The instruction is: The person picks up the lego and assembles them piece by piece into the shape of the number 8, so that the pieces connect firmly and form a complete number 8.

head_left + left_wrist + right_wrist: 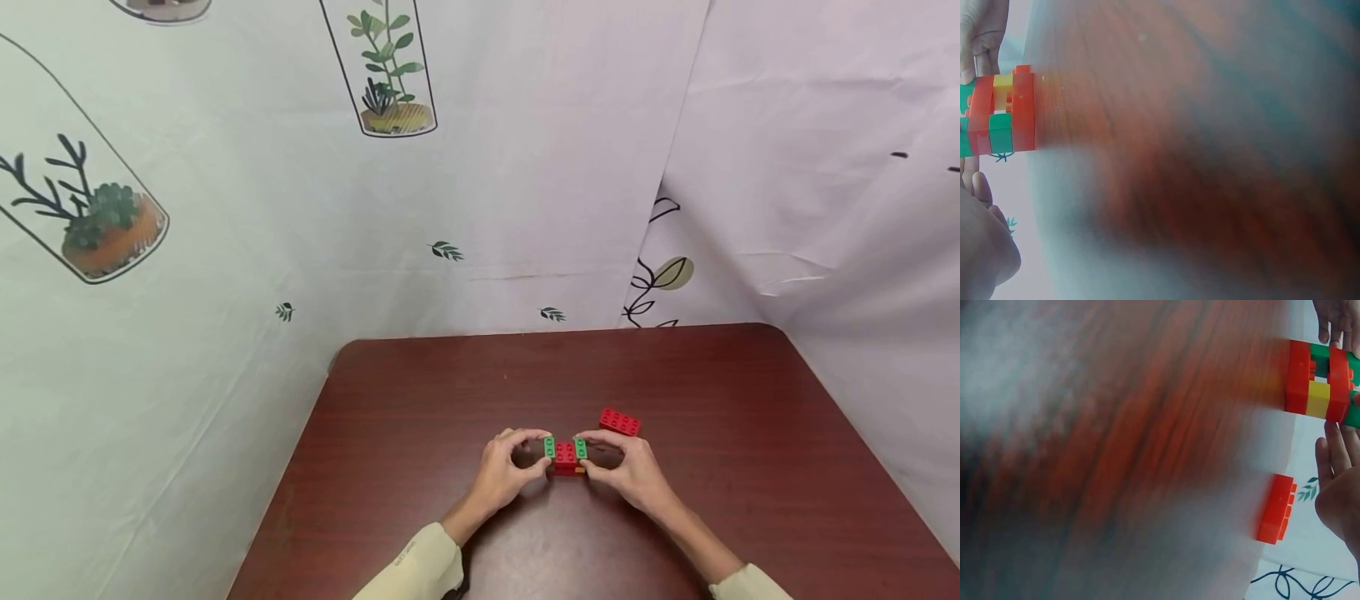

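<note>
A small tower of toy building bricks stands on the table. Its bottom is a red brick, topped by a green brick at one end and a yellow brick at the other, with a gap between. Over these lies another red brick, its middle studs showing. My left hand pinches the left top green brick between thumb and fingertips. Opposite, the right hand pinches the right top green brick likewise. Both green bricks sit at the upper red brick's ends.
A loose red brick lies studs up on the dark wooden table, just beyond my right hand. Pale cloth printed with plants hangs behind the table and along its sides.
</note>
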Tool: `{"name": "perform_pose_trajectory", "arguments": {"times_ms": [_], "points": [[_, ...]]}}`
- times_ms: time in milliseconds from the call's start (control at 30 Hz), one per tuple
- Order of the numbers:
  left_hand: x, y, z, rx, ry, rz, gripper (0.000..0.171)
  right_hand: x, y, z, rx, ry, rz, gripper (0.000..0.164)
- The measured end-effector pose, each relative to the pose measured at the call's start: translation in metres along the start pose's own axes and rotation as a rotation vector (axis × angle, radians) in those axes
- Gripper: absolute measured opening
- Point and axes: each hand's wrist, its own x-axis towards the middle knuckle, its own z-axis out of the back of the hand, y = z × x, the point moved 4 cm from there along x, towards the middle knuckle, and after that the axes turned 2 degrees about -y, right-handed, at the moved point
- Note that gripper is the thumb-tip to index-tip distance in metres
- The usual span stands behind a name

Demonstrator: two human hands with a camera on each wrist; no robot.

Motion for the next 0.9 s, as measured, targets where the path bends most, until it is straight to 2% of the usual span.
{"name": "perform_pose_trajectory", "arguments": {"times_ms": [300,400,600,733,900], "points": [[0.001,-0.002,0.001,0.001,-0.003,-0.011,0.036,-0.001,0.003,0.001,0.118,0.036,-0.052,0.041],[0.000,-0.002,0.000,0.006,0.005,-0.019,0.036,-0.002,0.003,0.002,0.102,0.046,-0.068,0.044],[-0.001,-0.004,0.001,0.014,0.025,-0.026,0.036,-0.003,0.003,0.012,0.111,0.058,-0.026,0.055],[-0.001,-0.004,0.002,0.026,0.032,-0.035,0.036,-0.002,-0.003,0.028,0.119,0.012,0.018,0.063],[-0.002,-0.005,0.003,0.045,0.044,-0.047,0.037,-0.001,-0.016,0.050,-0.001,-0.107,-0.062,0.066]]}}
